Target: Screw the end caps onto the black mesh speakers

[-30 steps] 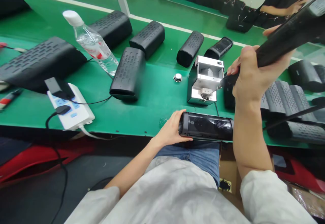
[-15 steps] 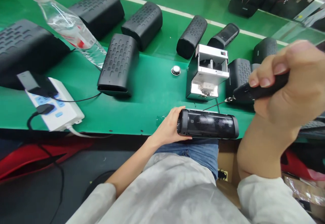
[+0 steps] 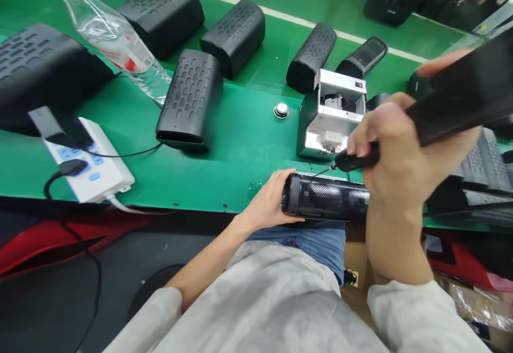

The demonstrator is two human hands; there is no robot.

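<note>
At the bench's front edge, my left hand (image 3: 267, 203) is closed around the left end of a black portable speaker (image 3: 328, 198). The speaker lies lengthwise, with perforated round areas on the side facing up. My right hand (image 3: 409, 153) grips a black electric screwdriver (image 3: 460, 96), its thick body tilted up to the right. The thin bit slants down-left to the speaker's far edge; whether its tip touches is too small to tell. My right wrist hides the speaker's right end. Just beyond stands a silver and black screw feeder (image 3: 340, 96).
Several black speaker housings (image 3: 192, 96) stand on the green bench (image 3: 248, 123). A plastic bottle (image 3: 116, 43) leans at the left, behind a white power strip (image 3: 106, 166) with plugs and cables. A small round metal part (image 3: 281, 110) lies left of the feeder.
My right hand has moved left and toward the speaker with the electric screwdriver, and the bit is now at its far edge. My left hand keeps its hold; the view has shifted slightly.
</note>
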